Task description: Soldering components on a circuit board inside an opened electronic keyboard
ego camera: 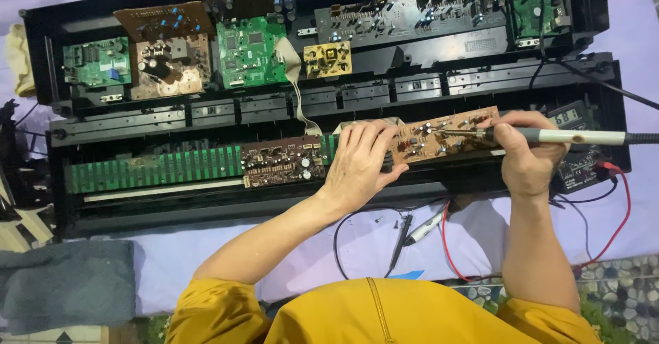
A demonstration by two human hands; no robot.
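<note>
Hands working over one landmark, the brown circuit board [439, 138]. Left hand [360, 162] pressing flat on the near left end of that board, fingers spread and curled over its edge, pinning it down. Right hand [525, 148] closing around the soldering iron [570, 137] at the right end of the board, metal tip touching components near its middle. Board lying tilted across the front rail of the open black keyboard chassis [329, 104]. Dark brown board [283, 161] sitting just left of the landmark board, long green contact strip [154, 169] extending further left. Green boards [250, 52] and a small yellow board [327, 58] seated behind it. Multimeter [576, 145] resting right of it, partly hidden by the right hand. Red lead [618, 214] and black probes [401, 238] trailing in front of it on the purple-covered desk [384, 241].
</note>
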